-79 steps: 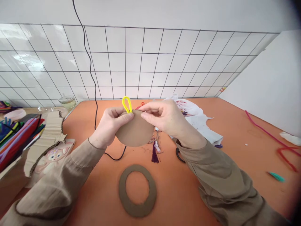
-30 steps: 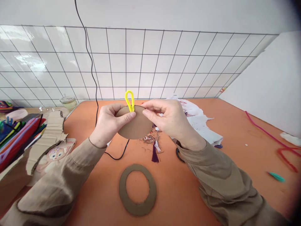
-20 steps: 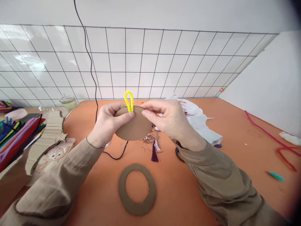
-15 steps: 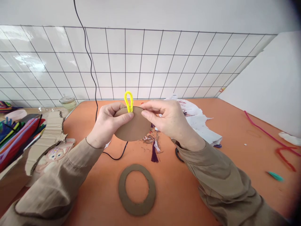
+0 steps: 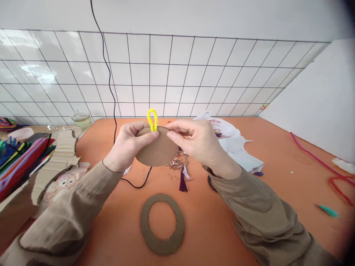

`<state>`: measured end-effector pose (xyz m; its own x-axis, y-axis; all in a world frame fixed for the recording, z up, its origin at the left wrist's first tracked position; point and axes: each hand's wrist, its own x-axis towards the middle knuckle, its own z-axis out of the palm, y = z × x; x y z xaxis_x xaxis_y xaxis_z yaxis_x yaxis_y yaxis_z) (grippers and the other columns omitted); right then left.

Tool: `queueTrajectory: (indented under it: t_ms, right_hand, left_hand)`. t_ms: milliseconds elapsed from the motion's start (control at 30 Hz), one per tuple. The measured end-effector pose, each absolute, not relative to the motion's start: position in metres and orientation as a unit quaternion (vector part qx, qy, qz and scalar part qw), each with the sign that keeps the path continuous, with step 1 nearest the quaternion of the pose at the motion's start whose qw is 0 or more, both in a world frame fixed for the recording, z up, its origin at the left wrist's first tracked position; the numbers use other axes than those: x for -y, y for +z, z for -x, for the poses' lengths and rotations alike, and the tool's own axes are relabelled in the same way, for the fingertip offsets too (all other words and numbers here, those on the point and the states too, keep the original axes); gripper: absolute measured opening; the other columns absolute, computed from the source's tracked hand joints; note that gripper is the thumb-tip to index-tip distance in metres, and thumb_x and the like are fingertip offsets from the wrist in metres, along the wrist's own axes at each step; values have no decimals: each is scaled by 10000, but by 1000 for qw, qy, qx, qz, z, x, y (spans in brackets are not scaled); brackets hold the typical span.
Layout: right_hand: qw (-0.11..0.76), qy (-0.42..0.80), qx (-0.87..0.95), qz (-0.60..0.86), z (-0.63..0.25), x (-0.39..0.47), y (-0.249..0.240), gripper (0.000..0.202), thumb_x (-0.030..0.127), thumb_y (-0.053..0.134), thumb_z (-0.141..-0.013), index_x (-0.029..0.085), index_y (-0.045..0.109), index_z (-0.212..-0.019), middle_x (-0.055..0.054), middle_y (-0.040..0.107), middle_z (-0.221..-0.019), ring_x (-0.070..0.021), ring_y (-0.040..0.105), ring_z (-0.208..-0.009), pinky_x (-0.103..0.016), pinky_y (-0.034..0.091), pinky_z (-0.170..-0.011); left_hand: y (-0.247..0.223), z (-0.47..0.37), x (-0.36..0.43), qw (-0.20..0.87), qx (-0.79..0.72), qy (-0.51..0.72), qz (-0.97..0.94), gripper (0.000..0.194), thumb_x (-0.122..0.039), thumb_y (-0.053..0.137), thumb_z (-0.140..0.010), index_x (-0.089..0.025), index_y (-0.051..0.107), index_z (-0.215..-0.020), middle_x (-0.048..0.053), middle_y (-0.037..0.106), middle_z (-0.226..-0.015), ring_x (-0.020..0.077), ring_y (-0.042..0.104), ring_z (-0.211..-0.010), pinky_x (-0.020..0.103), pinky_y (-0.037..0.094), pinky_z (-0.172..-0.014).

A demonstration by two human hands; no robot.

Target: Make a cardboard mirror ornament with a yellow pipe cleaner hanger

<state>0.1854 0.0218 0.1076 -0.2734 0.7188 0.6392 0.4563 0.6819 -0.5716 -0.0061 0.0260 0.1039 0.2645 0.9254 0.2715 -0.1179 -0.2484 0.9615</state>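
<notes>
Now, left hand (image 5: 126, 142): closed on the cardboard disc (image 5: 156, 152), with its thumb in front, right at the foot of the yellow loop (image 5: 155, 120).
Right hand (image 5: 198, 142): thumb and finger close together at the disc's top right edge; if they pinch it or something tiny, one cannot tell.
Cardboard disc: up between both hands, over the orange table (image 5: 210, 229).
Cardboard ring (image 5: 162, 248): flat on the table, nearer the person, with no hand on it.
Loop work: it looks like the loop is being pressed against the disc.
Next move: probably needs a firm left thumb, so the loop doesn't slip.
</notes>
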Motion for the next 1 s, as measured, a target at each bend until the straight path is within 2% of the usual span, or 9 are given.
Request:
queueTrajectory:
  t_ms: [267,400,533,667,767,867,933,1000]
  right_hand:
    - [468,161,789,364,-182,-23,109,155,189,587,-862,165,738,-836,-21,717,-732,-140,623,-642,-279,459,-583]
    - [470,158,787,368,-181,-23,109,157,210,592,-862,164,740,-840,-20,715,-723,-138,616,-636,-278,449,-576]
    - [475,139,785,373,-183,-25,109,158,211,594,-866,164,744,-843,-29,721,-738,-148,629,-655,-280,448,-567]
    - [464,143,790,374,-183,-27,107,160,216,596,-877,170,747,-853,-33,742,-787,-155,655,-688,-282,481,-591]
    - [473,145,787,369,-183,-31,104,172,225,588,-896,177,749,-936,-37,762,-843,-169,689,-740,-303,532,-650]
    - [515,96,765,373,-184,-33,103,224,232,612,-895,188,719,-1087,-67,764,-1054,-209,714,-930,-373,569,-819]
    - [505,96,765,388,-184,-31,104,200,258,626,-899,182,721,-1057,-79,761,-1055,-218,714,-936,-398,575,-847]
    - [459,169,779,392,-182,-27,104,201,302,621,-912,178,726,-1029,-81,765,-1021,-214,719,-917,-393,591,-828]
  left_hand:
    - [111,11,-27,518,-326,498,-614,133,-277,790,-732,-178,731,-665,1,681,-667,117,572,-590,249,457,-572]
    - [108,14,-32,529,-330,485,-613,130,-306,810,-723,-190,753,-740,15,705,-721,132,598,-630,252,467,-593]
    - [105,16,-35,531,-336,476,-615,242,-317,848,-686,-202,777,-886,48,752,-857,173,654,-744,272,499,-659]
    - [107,13,-31,508,-350,483,-622,198,-364,814,-707,-189,733,-754,23,698,-739,141,584,-629,265,454,-582]
    - [109,6,-25,422,-376,514,-645,269,-363,761,-725,-181,612,-594,-13,558,-596,113,470,-559,260,384,-533]
    - [109,0,-21,239,-439,571,-651,278,-309,712,-725,-198,527,-549,-33,435,-543,114,396,-562,269,334,-527]
    - [106,-2,-20,136,-465,591,-645,269,-279,685,-738,-210,501,-555,-35,410,-543,121,382,-574,278,328,-536]
    - [103,-2,-21,81,-469,600,-643,277,-268,666,-762,-217,483,-561,-36,411,-547,123,377,-575,285,335,-543]
